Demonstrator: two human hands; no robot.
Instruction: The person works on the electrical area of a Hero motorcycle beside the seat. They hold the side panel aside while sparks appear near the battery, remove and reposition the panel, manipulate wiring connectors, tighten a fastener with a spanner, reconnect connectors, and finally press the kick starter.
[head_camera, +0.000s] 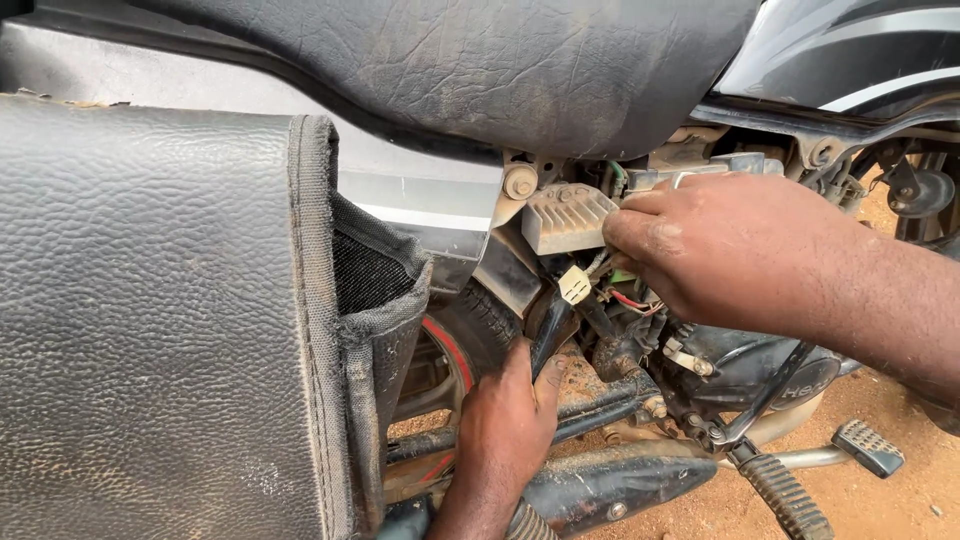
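A motorcycle (560, 90) stands on reddish dirt ground (900, 500), outdoors, with its black seat along the top edge of the view and a large black leather saddlebag (150, 320) hanging on the near side, at the left. The side cover is off, so the wiring under the seat is open to see. The work in hand seems to be on this wiring. The right hand (720, 250) reaches in from the right, fingers closed narrowly on the wires just beside the finned metal unit (565, 215) below the edge of the seat. The left hand (505, 425) comes from below, near the rear tyre, and its fingers pinch a black cable that carries a small white connector (575, 285). The connector hangs free, between both hands. I judge that the next move needs a steady hold and careful alignment of the connector.
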